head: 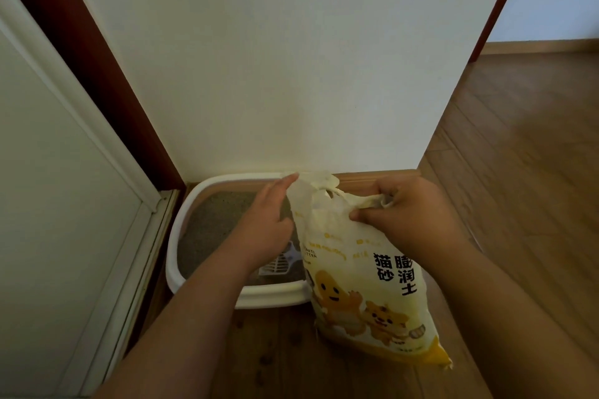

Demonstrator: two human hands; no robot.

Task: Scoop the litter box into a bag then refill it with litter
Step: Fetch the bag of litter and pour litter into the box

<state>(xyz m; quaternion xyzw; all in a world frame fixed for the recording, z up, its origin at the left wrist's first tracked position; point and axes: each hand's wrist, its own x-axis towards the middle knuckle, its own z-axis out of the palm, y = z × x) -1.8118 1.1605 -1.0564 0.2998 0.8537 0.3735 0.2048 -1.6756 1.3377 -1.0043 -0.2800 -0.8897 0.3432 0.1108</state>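
A yellow bag of cat litter (366, 285) with cartoon animals stands upright on the wooden floor, leaning against the right end of a white litter box (181, 230). My right hand (411, 207) grips the bunched top right corner of the bag. My left hand (269, 223) reaches over the box with fingers stretched out, touching the bag's loose top left flap. Grey litter (207, 223) fills the box. A white slotted scoop (278, 261) lies on the litter, partly hidden under my left wrist.
The box sits in a corner against a white wall (275, 58), with a white door (48, 204) and dark red frame on the left. Wooden floor (518, 172) stretches to the right and in front, with a few scattered grains by the box.
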